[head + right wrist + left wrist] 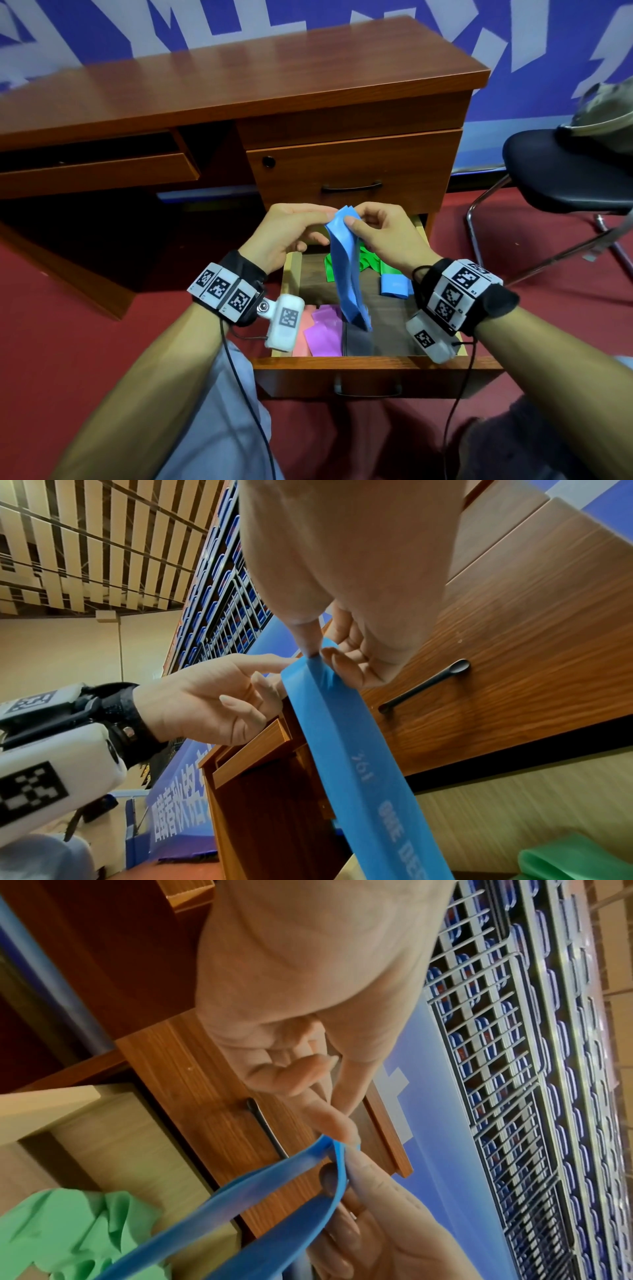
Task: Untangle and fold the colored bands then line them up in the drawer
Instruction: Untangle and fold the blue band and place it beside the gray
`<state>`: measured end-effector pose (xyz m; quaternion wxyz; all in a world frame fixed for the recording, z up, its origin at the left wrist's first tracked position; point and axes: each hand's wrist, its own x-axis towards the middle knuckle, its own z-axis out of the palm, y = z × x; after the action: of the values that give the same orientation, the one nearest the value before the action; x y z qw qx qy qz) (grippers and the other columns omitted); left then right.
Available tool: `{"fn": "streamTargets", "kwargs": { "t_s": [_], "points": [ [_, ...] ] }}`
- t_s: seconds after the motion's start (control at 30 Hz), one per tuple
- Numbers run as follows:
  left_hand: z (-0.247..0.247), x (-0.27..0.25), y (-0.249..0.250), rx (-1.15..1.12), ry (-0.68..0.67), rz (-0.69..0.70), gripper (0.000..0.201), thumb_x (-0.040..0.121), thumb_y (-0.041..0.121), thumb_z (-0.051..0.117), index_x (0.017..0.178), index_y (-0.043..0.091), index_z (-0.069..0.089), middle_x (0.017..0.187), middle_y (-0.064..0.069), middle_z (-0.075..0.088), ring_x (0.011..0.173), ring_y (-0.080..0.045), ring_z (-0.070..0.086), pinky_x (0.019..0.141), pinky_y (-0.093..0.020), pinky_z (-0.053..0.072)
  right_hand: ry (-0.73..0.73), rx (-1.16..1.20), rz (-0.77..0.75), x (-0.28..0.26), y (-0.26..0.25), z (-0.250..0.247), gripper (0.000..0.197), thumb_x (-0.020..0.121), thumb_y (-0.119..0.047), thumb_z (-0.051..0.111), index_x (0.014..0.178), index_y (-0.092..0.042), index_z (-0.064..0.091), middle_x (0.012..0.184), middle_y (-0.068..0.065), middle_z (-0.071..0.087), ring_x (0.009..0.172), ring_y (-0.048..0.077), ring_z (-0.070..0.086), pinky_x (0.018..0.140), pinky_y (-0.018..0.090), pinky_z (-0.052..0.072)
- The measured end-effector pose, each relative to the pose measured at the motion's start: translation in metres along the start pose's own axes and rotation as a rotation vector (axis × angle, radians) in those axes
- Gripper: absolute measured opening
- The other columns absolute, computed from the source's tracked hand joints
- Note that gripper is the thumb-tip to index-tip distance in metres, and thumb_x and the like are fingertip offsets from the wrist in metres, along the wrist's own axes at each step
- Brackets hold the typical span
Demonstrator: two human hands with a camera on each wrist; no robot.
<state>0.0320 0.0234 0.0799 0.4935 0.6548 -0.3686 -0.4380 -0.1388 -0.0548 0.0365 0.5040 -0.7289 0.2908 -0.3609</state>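
Observation:
A long blue band (346,263) hangs over the open drawer (370,365), its lower end near the drawer floor. My left hand (291,229) and right hand (380,229) both pinch its top end, side by side. The right wrist view shows the blue band (346,739) pinched between thumb and finger, with printed text on it. In the left wrist view the blue band (274,1183) runs down from my fingertips. Inside the drawer lie a crumpled green band (334,267), a folded light-blue band (394,286), purple bands (325,330), a pink band (303,334) and a dark grey one (358,341).
The wooden desk (239,82) stands behind, with a shut upper drawer (352,174) just above my hands. A black chair (568,178) with a camouflage cap (606,109) stands at the right. Red carpet covers the floor. My knees sit below the drawer front.

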Motion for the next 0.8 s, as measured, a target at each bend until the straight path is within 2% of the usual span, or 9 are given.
{"fn": "streamTargets", "kwargs": {
  "t_s": [0.1, 0.27, 0.37, 0.47, 0.63, 0.73, 0.8],
  "points": [
    [0.0, 0.0, -0.001, -0.027, -0.007, -0.063, 0.011, 0.089, 0.019, 0.073, 0.096, 0.019, 0.081, 0.092, -0.006, 0.079, 0.057, -0.008, 0.066, 0.038, -0.015, 0.029, 0.0, -0.02, 0.003, 0.0, 0.0, 0.0, 0.015, 0.1, -0.016, 0.06, 0.099, -0.006, 0.071, 0.078, -0.006, 0.065, 0.057, -0.006, 0.052, 0.054, 0.007, 0.037],
    [0.002, -0.001, 0.0, -0.019, 0.011, -0.076, 0.01, 0.088, 0.019, 0.073, 0.093, 0.02, 0.081, 0.089, -0.003, 0.079, 0.055, -0.009, 0.063, 0.039, -0.016, 0.025, 0.003, -0.057, 0.013, 0.002, 0.002, 0.001, 0.014, 0.099, -0.018, 0.061, 0.092, -0.012, 0.071, 0.08, -0.002, 0.068, 0.061, -0.003, 0.054, 0.055, 0.009, 0.038],
    [0.004, -0.001, -0.001, 0.016, 0.021, -0.018, 0.011, 0.087, 0.017, 0.074, 0.095, 0.018, 0.081, 0.083, -0.005, 0.078, 0.049, -0.009, 0.061, 0.035, -0.015, 0.022, 0.011, -0.092, 0.03, 0.003, 0.005, 0.0, 0.014, 0.098, -0.023, 0.063, 0.088, -0.017, 0.071, 0.08, 0.0, 0.069, 0.065, 0.003, 0.055, 0.057, 0.013, 0.04],
    [0.007, -0.001, -0.005, 0.026, 0.009, 0.041, 0.014, 0.09, 0.015, 0.073, 0.102, 0.016, 0.081, 0.086, -0.005, 0.079, 0.046, -0.009, 0.059, 0.032, -0.015, 0.022, 0.03, -0.105, 0.055, 0.004, 0.006, -0.001, 0.017, 0.098, -0.024, 0.063, 0.086, -0.016, 0.07, 0.074, -0.004, 0.066, 0.059, 0.0, 0.052, 0.056, 0.016, 0.038],
    [0.011, -0.004, -0.006, 0.089, 0.005, 0.136, 0.016, 0.092, 0.021, 0.075, 0.106, 0.018, 0.08, 0.088, -0.003, 0.079, 0.045, -0.011, 0.059, 0.034, -0.016, 0.024, 0.075, -0.099, 0.091, 0.004, 0.006, -0.003, 0.015, 0.097, -0.025, 0.066, 0.086, -0.015, 0.071, 0.07, -0.006, 0.066, 0.052, -0.003, 0.052, 0.054, 0.018, 0.041],
    [0.015, -0.006, -0.005, 0.129, 0.028, 0.191, 0.016, 0.088, 0.017, 0.079, 0.103, 0.012, 0.08, 0.085, -0.005, 0.079, 0.042, -0.013, 0.056, 0.037, -0.017, 0.03, 0.119, -0.137, 0.103, 0.004, 0.007, -0.004, 0.017, 0.093, -0.03, 0.071, 0.09, -0.013, 0.072, 0.071, -0.006, 0.067, 0.054, -0.003, 0.054, 0.054, 0.019, 0.044],
    [0.016, -0.005, -0.005, 0.149, 0.064, 0.252, 0.012, 0.087, 0.009, 0.075, 0.097, 0.01, 0.081, 0.085, -0.006, 0.079, 0.04, -0.016, 0.054, 0.042, -0.021, 0.04, 0.172, -0.153, 0.12, 0.003, 0.008, -0.007, 0.025, 0.088, -0.038, 0.075, 0.098, -0.016, 0.069, 0.078, -0.006, 0.069, 0.064, 0.001, 0.062, 0.059, 0.022, 0.052]
  ]
}}
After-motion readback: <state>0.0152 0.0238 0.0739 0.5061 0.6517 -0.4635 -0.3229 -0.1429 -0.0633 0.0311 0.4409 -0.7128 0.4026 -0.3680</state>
